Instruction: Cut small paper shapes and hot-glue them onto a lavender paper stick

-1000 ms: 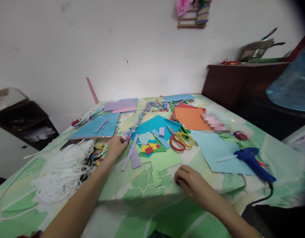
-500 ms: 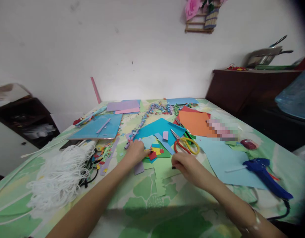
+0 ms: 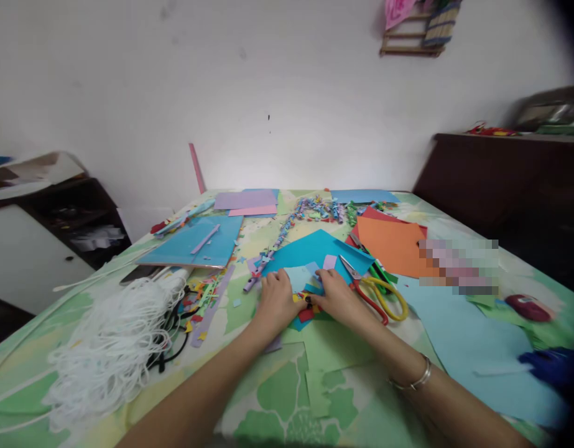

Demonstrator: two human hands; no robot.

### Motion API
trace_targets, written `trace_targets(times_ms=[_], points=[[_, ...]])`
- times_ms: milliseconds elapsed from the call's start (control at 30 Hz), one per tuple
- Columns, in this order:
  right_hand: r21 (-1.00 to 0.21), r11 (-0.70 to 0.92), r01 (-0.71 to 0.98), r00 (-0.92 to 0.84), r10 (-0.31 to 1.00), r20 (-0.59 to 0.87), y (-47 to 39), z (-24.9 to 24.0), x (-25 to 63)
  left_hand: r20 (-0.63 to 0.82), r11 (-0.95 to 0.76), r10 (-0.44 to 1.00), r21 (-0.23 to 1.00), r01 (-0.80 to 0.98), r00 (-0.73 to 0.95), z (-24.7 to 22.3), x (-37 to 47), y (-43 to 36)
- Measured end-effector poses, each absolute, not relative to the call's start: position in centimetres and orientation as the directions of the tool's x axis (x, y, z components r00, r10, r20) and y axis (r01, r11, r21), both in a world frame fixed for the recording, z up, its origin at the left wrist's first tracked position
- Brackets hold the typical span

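Both hands meet over a pile of small coloured paper pieces at the table's middle. My left hand has its thumb stretched toward the other hand, with its fingertips at the left edge of a pale blue paper. Opposite it, my right hand touches the paper's right side, its thumb near the left thumb. The pale blue paper spans between the fingers. Behind lies a larger blue sheet. Scissors with red and yellow handles lie just right of my right hand.
White cord is heaped at the left, below a blue packet. An orange sheet, light blue paper and a blue glue gun lie at the right. A chain of rolled paper runs toward the back.
My right hand has moved in beside my left hand, and both now touch the pale blue paper. The view has shifted, moving the right-hand items further right.
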State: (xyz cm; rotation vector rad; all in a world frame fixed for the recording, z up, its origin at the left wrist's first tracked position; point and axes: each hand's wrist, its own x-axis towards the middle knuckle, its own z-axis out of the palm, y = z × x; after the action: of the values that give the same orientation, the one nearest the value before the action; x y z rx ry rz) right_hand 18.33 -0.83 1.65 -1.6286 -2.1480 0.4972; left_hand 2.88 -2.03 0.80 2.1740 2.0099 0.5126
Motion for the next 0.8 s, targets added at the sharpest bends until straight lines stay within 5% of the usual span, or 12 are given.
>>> trace_targets(times_ms=[400, 800], points=[[-0.73, 0.18, 0.66, -0.116, 0.984, 0.137, 0.8, -1.0, 19.0, 0.148, -0.14, 0.989, 0.917, 0.373, 0.005, 0.8, 2.4, -1.4], [-0.701, 0.241, 0.672, -0.139, 0.97, 0.2, -0.3, -0.1, 18.9, 0.199, -0.129, 0.968, 0.916, 0.379, -0.151, 1.6, 0.4, -0.2]])
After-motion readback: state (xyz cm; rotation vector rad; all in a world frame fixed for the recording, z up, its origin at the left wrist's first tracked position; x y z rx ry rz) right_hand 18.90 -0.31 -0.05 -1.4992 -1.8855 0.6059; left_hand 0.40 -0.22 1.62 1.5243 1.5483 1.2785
